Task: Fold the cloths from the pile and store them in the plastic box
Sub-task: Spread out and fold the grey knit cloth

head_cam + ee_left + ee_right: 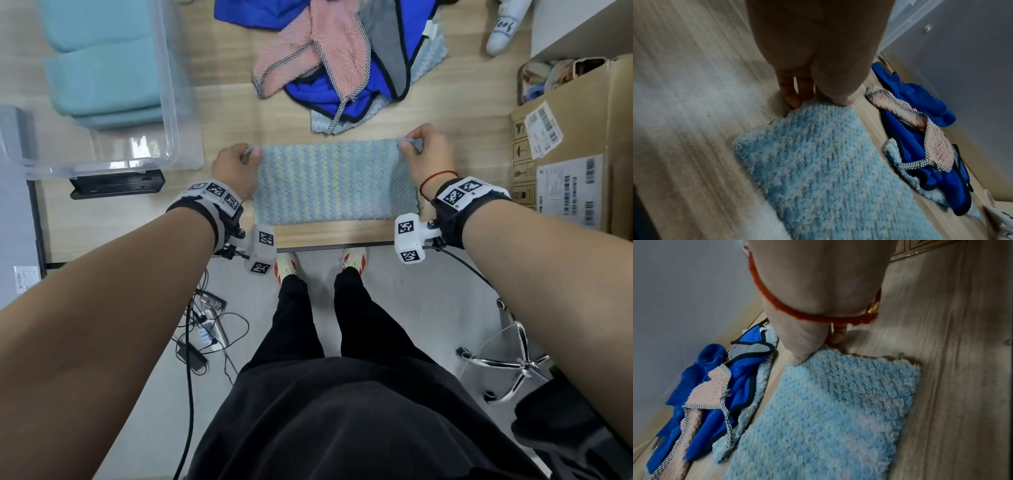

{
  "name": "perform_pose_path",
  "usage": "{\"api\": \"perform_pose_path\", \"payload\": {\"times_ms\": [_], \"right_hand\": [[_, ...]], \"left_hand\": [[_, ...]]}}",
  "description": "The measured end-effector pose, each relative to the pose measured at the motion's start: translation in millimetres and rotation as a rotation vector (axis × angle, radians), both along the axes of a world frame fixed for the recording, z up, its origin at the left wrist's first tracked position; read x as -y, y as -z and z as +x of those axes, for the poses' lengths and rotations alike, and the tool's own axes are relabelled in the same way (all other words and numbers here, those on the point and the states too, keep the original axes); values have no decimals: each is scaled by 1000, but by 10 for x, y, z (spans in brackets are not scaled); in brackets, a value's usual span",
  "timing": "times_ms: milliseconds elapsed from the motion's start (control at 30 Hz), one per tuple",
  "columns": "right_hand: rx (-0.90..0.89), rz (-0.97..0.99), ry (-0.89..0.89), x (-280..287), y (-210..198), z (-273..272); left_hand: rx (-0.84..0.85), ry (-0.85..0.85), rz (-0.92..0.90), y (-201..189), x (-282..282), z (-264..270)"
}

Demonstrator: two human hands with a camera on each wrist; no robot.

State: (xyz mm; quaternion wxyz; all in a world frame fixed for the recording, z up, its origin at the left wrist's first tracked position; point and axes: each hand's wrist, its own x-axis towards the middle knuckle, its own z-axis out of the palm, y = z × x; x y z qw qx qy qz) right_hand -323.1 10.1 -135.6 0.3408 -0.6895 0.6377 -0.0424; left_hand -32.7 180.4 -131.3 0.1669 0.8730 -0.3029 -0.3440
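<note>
A light blue fluffy cloth [334,183] lies flat on the wooden table near its front edge. My left hand [236,168] pinches its far left corner, thumb and fingers closed on the edge [818,101]. My right hand [426,152] pinches the far right corner [807,353]. The pile of cloths [342,58], blue, pink and grey, lies behind it on the table. The clear plastic box [171,113] stands at the far left and holds folded teal cloths [102,65].
A cardboard box [561,164] with labels stands at the right edge of the table. A black device [116,185] lies below the plastic box. Cables [205,329] and a chair base [513,363] are on the floor.
</note>
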Motion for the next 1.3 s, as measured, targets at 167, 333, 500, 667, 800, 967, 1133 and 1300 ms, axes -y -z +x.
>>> {"api": "perform_pose_path", "payload": {"times_ms": [167, 333, 500, 667, 800, 967, 1133, 1300], "right_hand": [[-31, -74, 31, 22, 25, -23], [-152, -339, -181, -99, -137, 148], [-3, -319, -642, -570, -317, 503], [-171, -104, -854, -946, -47, 387], [-249, -87, -869, -918, 53, -19], [-319, -48, -807, -795, 31, -360], [-278, -7, -550, -714, -28, -596], [5, -54, -208, -695, -122, -633]], "left_hand": [[42, -11, 19, -39, 44, -32], [165, 4, -57, -120, 46, -137], [61, 309, -125, -215, 128, -431], [56, 502, 38, -76, -56, -604], [82, 533, 35, -56, -99, -591], [93, 551, 84, -104, -69, -605], [165, 598, 133, -207, -49, -665], [135, 643, 2, -270, 66, -907]]}}
